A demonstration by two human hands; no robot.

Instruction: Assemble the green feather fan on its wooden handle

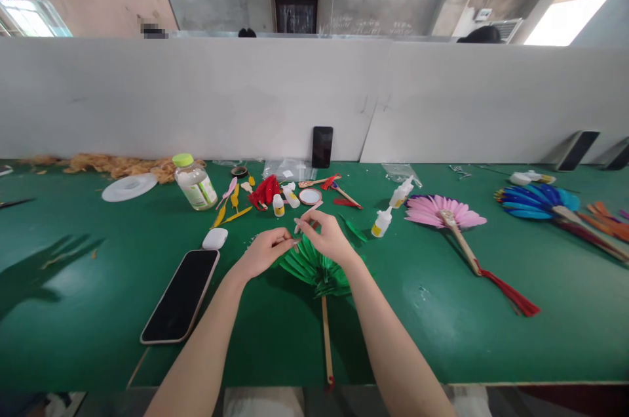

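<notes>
A green feather fan (307, 267) with a wooden handle (326, 338) lies in front of me, partly covered by my right forearm. Over its upper left edge my left hand (269, 250) is closed in a pinch; what it holds, if anything, is too small to make out. Close beside it, my right hand (325, 233) pinches as well, near a slim pale pinkish piece (312, 208) that shows above the fingers. Whether that piece is in the grip is unclear. A loose green feather (354, 229) rests just right of my right hand.
Glue bottles (381, 223) stand right of the hands, smaller ones (278, 206) behind, near red feathers (265, 192). A phone (181, 297), earbud case (215, 238) and jar (195, 184) are left. Pink (445, 212) and blue (535, 201) feather fans lie right. A white partition (196, 96) borders the table.
</notes>
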